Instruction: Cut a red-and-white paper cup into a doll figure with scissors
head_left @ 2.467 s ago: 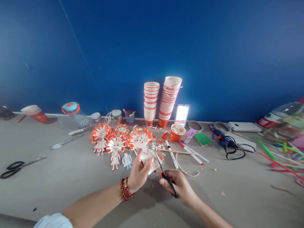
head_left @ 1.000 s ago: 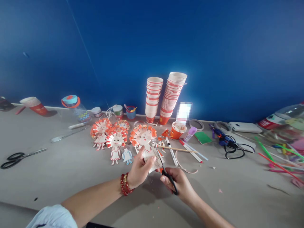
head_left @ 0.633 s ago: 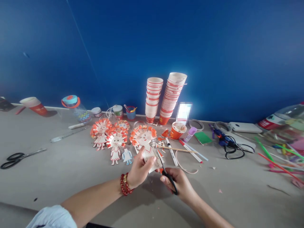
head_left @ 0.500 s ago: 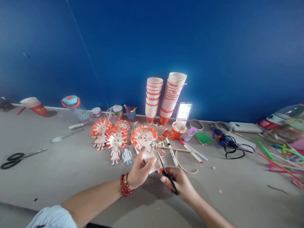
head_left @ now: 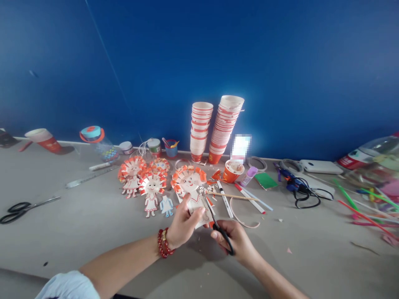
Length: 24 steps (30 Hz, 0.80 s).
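Note:
Between thumb and fingers, my left hand point(head_left: 183, 226) pinches a white paper cutout point(head_left: 193, 203) with a doll's dress drawn on it. My right hand point(head_left: 235, 236) grips the black handles of a pair of scissors point(head_left: 215, 220), whose blades lie along the paper's right edge. Just beyond the paper is a paper-cup doll head point(head_left: 188, 179) with a drawn face and orange curled strips; whether it is joined to the cutout I cannot tell. Left of my hands lie finished-looking paper dolls point(head_left: 152, 189) and a small blue-edged paper dress point(head_left: 166, 206).
Two tall stacks of paper cups point(head_left: 199, 133) lean near the blue wall. Markers point(head_left: 225, 199), a purple glue stick point(head_left: 249, 176) and a blue glue gun point(head_left: 291, 180) lie to the right. Another pair of scissors point(head_left: 21, 211) rests far left. Coloured sticks point(head_left: 368, 207) clutter the right side.
The view has shifted very slightly. Both hands keep nearly the same pose, with the scissors still at the paper's right edge.

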Motion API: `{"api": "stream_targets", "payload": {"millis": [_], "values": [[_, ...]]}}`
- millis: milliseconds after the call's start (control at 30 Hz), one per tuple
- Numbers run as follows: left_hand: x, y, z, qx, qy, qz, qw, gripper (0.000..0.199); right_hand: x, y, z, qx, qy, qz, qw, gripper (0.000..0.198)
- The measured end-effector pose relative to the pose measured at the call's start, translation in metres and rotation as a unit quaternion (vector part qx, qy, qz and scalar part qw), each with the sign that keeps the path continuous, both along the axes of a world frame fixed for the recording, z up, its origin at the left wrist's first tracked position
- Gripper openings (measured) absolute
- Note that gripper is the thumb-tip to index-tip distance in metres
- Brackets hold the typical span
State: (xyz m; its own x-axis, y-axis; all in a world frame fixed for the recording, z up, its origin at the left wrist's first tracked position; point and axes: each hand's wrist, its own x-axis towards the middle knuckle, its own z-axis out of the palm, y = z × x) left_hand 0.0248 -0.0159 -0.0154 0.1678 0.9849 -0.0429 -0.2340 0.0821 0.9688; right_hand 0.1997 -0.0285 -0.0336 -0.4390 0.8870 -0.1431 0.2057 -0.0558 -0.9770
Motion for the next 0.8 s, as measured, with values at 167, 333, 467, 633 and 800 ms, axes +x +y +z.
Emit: {"api": "stream_targets", "payload": {"millis": [167, 333, 467, 633, 800], "values": [[0.0, 0.0, 0.007, 0.013, -0.013, -0.015, 1.0, 0.031, 0.002, 0.003, -0.001, -0.004, -0.009, 0.011, 1.0, 0.054], [0.001, 0.0, 0.012, 0.025, -0.022, -0.026, 0.999, 0.027, 0.0, 0.002, 0.004, -0.014, 0.001, 0.004, 1.0, 0.058], [0.001, 0.002, 0.011, 0.014, -0.015, -0.019, 1.0, 0.031, 0.0, 0.001, 0.005, -0.013, 0.009, 0.004, 1.0, 0.063], [0.0, 0.001, 0.008, 0.013, -0.013, -0.024, 1.0, 0.034, 0.001, 0.002, 0.002, 0.003, -0.005, 0.008, 1.0, 0.06], [-0.001, 0.001, 0.001, -0.001, 0.009, -0.004, 1.0, 0.03, 0.004, 0.004, 0.002, 0.015, -0.037, 0.011, 0.999, 0.054]]}}
